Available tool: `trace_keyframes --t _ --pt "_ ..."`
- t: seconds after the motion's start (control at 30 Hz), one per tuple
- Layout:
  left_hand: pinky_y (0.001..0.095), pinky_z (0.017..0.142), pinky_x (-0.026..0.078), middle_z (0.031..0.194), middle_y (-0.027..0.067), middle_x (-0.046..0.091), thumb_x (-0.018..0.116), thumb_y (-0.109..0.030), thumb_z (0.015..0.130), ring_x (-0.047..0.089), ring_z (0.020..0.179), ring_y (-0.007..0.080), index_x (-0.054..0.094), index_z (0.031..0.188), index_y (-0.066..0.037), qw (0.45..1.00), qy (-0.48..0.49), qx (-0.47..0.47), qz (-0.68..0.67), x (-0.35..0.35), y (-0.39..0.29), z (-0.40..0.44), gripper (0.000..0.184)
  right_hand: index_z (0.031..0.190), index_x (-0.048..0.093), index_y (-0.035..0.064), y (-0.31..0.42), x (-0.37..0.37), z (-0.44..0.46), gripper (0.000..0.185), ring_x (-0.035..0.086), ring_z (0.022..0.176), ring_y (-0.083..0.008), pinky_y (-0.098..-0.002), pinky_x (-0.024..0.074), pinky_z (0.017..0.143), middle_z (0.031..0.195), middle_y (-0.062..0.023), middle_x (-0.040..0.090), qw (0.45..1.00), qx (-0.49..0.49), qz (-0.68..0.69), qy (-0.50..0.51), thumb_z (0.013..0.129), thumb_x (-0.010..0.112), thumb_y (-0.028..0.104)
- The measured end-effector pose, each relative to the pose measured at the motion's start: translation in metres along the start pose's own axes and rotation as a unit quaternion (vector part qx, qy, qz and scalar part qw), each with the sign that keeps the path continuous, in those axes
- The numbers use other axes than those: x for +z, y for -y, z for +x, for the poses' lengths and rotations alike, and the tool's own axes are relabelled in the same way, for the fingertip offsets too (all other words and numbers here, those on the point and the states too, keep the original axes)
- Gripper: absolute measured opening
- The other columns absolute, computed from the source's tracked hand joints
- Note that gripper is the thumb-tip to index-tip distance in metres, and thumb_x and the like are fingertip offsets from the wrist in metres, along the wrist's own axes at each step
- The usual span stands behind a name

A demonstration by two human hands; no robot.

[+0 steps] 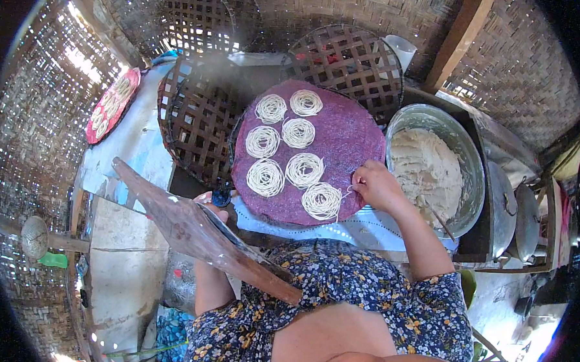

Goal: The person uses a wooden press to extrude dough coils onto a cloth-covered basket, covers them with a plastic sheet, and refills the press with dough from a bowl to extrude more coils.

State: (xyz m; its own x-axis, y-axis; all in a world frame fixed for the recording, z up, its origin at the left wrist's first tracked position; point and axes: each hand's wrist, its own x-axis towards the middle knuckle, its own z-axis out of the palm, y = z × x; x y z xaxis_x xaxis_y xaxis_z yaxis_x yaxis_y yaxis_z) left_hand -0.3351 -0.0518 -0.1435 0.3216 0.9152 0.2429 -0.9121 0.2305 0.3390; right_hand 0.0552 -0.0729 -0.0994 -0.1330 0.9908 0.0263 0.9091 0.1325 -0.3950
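My right hand [375, 185] has its fingertips pinched together at the right edge of a round purple-covered tray [357, 132]. A loose noodle strand runs from those fingertips to the nearest coil of noodles [321, 201]. Several more pale noodle coils lie in rough rows on the tray. My left hand [220, 213] is largely hidden behind a long wooden press [197, 227], with its fingers closed around the middle of it. The press slants across in front of my body, wide in the centre and narrow at both ends.
Right of the tray stands a large metal basin [474, 182] of pale dough [426, 167], with a stick leaning at its rim. Openwork woven baskets [199, 122] sit behind. At left is a smaller pink tray [114, 105] with coils. Metal pots [501, 206] line the right side.
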Motion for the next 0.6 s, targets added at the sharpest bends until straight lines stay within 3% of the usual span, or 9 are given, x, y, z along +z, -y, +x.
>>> trace_keyframes --t 0.1,0.17,0.2,0.27,0.33,0.4,0.47,0.6 --pt "0.0411 0.080 0.043 0.070 0.0010 0.057 0.039 -0.022 0.093 0.057 0.066 0.0189 0.056 0.095 -0.002 0.967 0.053 -0.180 -0.173 0.011 -0.001 0.015 0.026 0.078 0.058 0.0051 0.002 0.000 0.003 0.009 0.052 0.086 -0.0326 -0.0410 0.0423 0.076 0.082 -0.0138 0.054 1.000 -0.017 0.001 0.004 0.077 0.057 0.014" --pt "0.0418 0.084 0.040 0.070 0.0007 0.057 0.037 -0.023 0.094 0.055 0.064 0.0181 0.056 0.091 -0.002 0.992 -0.014 -0.124 0.011 0.010 0.009 0.013 0.029 0.078 0.058 0.0036 0.007 -0.003 0.005 0.012 0.052 0.085 -0.0338 -0.0420 0.0420 0.076 0.082 -0.0148 0.054 0.999 -0.030 0.030 -0.002 0.079 0.055 0.016" --pt "0.0415 0.085 0.040 0.069 0.0004 0.057 0.036 -0.024 0.095 0.054 0.062 0.0176 0.056 0.090 -0.002 0.963 -0.105 0.008 0.248 0.005 0.023 0.002 0.030 0.078 0.057 0.0029 0.014 -0.009 0.007 0.013 0.052 0.084 -0.0339 -0.0421 0.0418 0.076 0.082 -0.0150 0.054 0.998 -0.034 0.057 -0.009 0.080 0.054 0.016" --pt "0.0399 0.086 0.039 0.068 -0.0003 0.056 0.041 -0.021 0.090 0.052 0.060 0.0154 0.056 0.090 -0.002 0.856 -0.178 0.136 0.467 0.002 0.030 -0.005 0.024 0.078 0.057 0.0024 0.025 -0.015 0.010 0.014 0.052 0.084 -0.0341 -0.0422 0.0413 0.075 0.082 -0.0152 0.054 0.994 -0.049 0.092 -0.031 0.081 0.053 0.016" --pt "0.0371 0.088 0.040 0.066 -0.0011 0.053 0.054 -0.014 0.079 0.050 0.059 0.0118 0.055 0.094 0.000 0.859 -0.156 0.129 0.470 0.002 0.028 -0.004 0.020 0.079 0.058 0.0026 0.034 -0.017 0.012 0.015 0.052 0.083 -0.0341 -0.0422 0.0409 0.076 0.082 -0.0152 0.053 0.990 -0.070 0.108 -0.063 0.082 0.052 0.016" --pt "0.0344 0.089 0.041 0.063 -0.0020 0.051 0.066 -0.006 0.069 0.049 0.059 0.0083 0.053 0.097 0.001 0.862 -0.133 0.124 0.474 0.005 0.026 -0.003 0.032 0.083 0.060 0.0041 0.034 -0.016 0.011 0.012 0.051 0.085 -0.0333 -0.0415 0.0408 0.076 0.084 -0.0145 0.054 0.989 -0.090 0.111 -0.043 0.082 0.053 0.014" --pt "0.0330 0.090 0.041 0.062 -0.0022 0.050 0.072 -0.003 0.064 0.049 0.059 0.0066 0.053 0.099 0.002 0.865 -0.131 0.114 0.470 0.012 0.024 -0.003 0.041 0.086 0.062 0.0061 0.034 -0.012 0.010 0.011 0.051 0.086 -0.0313 -0.0394 0.0409 0.077 0.085 -0.0128 0.053 0.988 -0.117 0.098 -0.026 0.080 0.054 0.011" --pt "0.0326 0.087 0.042 0.062 -0.0014 0.051 0.073 -0.003 0.063 0.049 0.059 0.0071 0.053 0.099 0.001 0.853 -0.158 0.113 0.484 0.019 0.025 -0.001 0.041 0.093 0.064 0.0115 0.034 -0.009 0.004 0.018 0.051 0.087 -0.0287 -0.0373 0.0409 0.077 0.086 -0.0103 0.053 0.986 -0.151 0.067 0.019 0.077 0.056 0.007"
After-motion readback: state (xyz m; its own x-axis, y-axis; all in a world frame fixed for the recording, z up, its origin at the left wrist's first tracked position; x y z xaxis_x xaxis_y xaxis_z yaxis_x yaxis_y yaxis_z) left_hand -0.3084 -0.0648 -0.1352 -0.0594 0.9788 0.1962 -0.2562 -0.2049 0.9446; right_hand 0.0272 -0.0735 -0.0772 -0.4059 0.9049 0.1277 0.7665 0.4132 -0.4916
